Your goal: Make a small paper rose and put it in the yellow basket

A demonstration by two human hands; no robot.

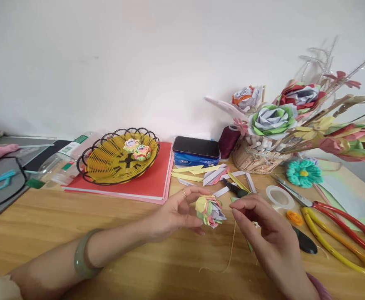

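Note:
My left hand (182, 210) holds a small folded-paper flower ball (209, 210) in yellow, green, pink and white, with the fingers behind it and the thumb along its near side. Just right of the ball, apart from it, the thumb and forefinger of my right hand (263, 233) are pinched together. From these fingertips a pale thread (232, 246) hangs down and curls onto the table. Whether a needle is also in the pinch is too small to make out. Behind my hands lie folded paper strips (190, 173) and dark-handled snips (237, 189), partly hidden by my right hand.
A yellow woven basket (107, 166) with two paper balls stands on red paper (157, 183). A phone (196, 146) lies on a blue pack. At right are red-and-yellow scissors (338, 233), a tape roll (279, 196), a thread cone (229, 141) and a paper-flower pot (257, 158).

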